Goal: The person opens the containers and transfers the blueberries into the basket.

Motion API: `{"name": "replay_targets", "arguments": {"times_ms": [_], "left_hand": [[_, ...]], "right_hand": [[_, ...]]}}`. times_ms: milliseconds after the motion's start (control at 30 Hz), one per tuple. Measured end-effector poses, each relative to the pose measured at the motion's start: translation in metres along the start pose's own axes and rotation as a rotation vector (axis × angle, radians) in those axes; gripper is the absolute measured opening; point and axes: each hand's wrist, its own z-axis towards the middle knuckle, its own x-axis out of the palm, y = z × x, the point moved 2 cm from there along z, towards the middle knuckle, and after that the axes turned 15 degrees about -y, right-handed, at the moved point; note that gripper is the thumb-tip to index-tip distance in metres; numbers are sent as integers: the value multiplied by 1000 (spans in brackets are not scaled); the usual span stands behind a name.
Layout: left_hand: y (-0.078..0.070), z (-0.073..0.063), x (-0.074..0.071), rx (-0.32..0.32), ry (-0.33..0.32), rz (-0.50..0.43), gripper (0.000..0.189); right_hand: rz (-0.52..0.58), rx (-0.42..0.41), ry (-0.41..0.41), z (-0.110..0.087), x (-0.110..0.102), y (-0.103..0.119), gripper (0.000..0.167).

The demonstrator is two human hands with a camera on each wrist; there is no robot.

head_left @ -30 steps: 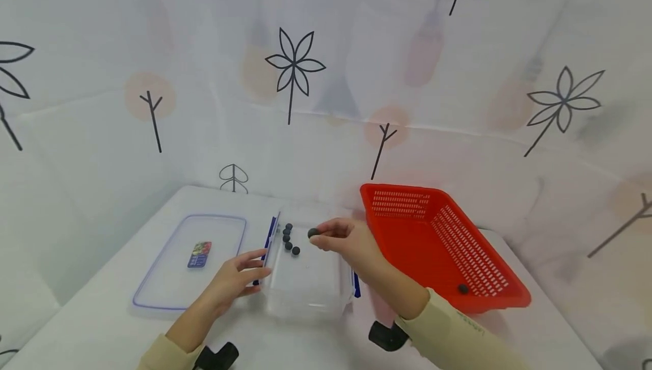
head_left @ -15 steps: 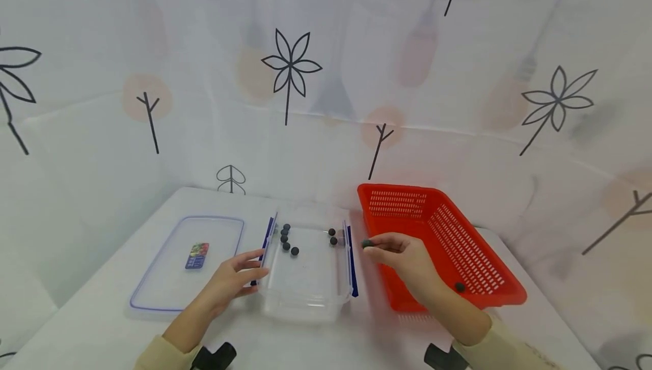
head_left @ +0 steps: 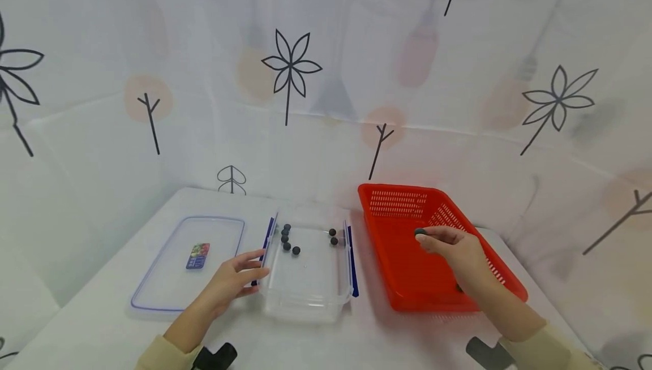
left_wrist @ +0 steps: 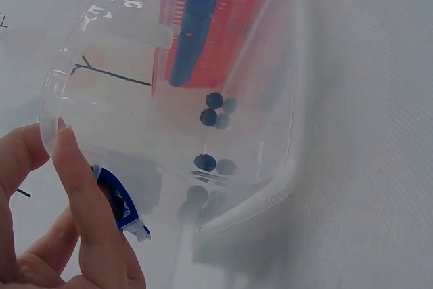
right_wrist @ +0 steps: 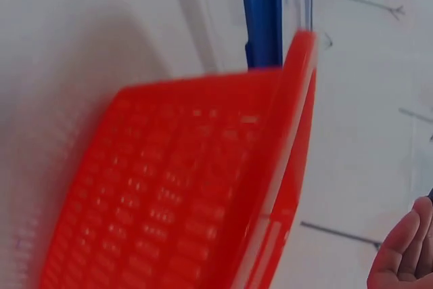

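Note:
My left hand (head_left: 231,282) holds the left wall of a clear plastic box (head_left: 305,282); in the left wrist view thumb and finger pinch its rim beside a blue latch (left_wrist: 122,201). Several small dark balls (head_left: 296,250) lie along the box's left side, and two more dark balls (head_left: 333,241) sit at its right wall. My right hand (head_left: 463,254) pinches another dark ball (head_left: 420,232) between thumb and fingertips above a red basket (head_left: 417,299). Inside the basket one dark ball (head_left: 459,288) is mostly hidden behind the right hand. Only part of the right hand (right_wrist: 409,252) enters the right wrist view.
A clear lid (head_left: 163,285) with a blue edge lies flat left of the box, bearing a small coloured label (head_left: 197,256). The basket stands just right of the box on the white table (head_left: 285,347). A patterned cloth (head_left: 204,76) hangs behind.
The right hand has carried the dark ball rightward, from above the box, past the basket's left rim, to over the basket. The left hand stays at the box wall.

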Motion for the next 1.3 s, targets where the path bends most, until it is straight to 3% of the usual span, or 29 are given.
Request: {"name": "replay_targets", "arguments": {"times_ms": [333,633,1300], "left_hand": [[1,-1,1,0,-1,-16,54],[1,0,1,6,-6,-5,53],[3,2,1,1,-6,-21,56]], "right_hand": [[-125,62,-17,35,-18,-7,68],[-15,67,8,61,-18,-7,64],[-43,160,20,121,-7,-38,65]]}}
